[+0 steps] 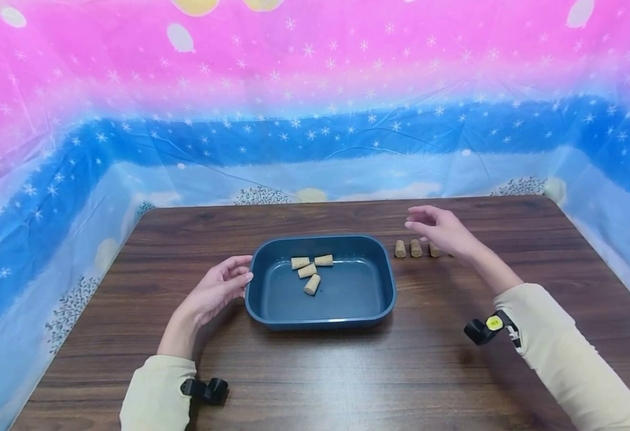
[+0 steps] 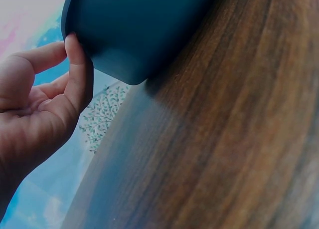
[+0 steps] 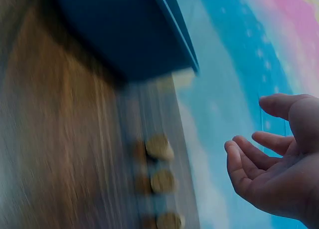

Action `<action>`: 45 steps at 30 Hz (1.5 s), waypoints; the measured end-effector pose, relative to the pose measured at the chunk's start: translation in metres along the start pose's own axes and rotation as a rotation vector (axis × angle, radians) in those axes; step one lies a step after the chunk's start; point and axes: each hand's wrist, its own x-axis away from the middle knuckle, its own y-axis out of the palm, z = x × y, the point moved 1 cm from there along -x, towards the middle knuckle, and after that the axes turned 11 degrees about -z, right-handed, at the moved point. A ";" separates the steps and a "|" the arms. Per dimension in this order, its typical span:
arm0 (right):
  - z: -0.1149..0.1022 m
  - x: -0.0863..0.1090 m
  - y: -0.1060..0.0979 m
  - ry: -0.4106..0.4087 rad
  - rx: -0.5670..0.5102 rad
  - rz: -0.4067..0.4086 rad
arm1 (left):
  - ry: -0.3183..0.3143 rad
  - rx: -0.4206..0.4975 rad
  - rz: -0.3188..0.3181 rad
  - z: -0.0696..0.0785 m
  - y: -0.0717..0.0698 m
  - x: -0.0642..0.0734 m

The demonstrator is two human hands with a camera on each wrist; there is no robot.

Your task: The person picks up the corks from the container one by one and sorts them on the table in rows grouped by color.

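Corks (image 1: pixel 415 248) stand in a row, partly hidden by the right hand (image 1: pixel 445 231).

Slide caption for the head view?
Left hand grips a dark blue tray with four corks inside; empty right hand hovers near a row of corks on the table.

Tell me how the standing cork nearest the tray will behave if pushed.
The cork is probably light for its size, going by its grainy, cork-like surface. Standing on end, taller than wide, it would likely tip if pushed near the top. Once down, its rounded side could let it roll.
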 end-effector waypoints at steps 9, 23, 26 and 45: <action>-0.033 -0.003 0.041 -0.096 0.030 -0.042 | -0.001 -0.004 -0.001 0.001 0.000 0.000; -0.062 -0.013 0.094 -0.110 -0.005 -0.131 | -0.003 -0.006 0.004 0.001 0.000 0.002; -0.068 -0.015 0.104 -0.091 -0.029 -0.143 | -0.004 -0.007 0.004 0.001 0.000 0.002; -0.074 -0.031 0.156 -0.002 -0.002 -0.079 | 0.000 -0.017 -0.003 0.000 -0.001 0.001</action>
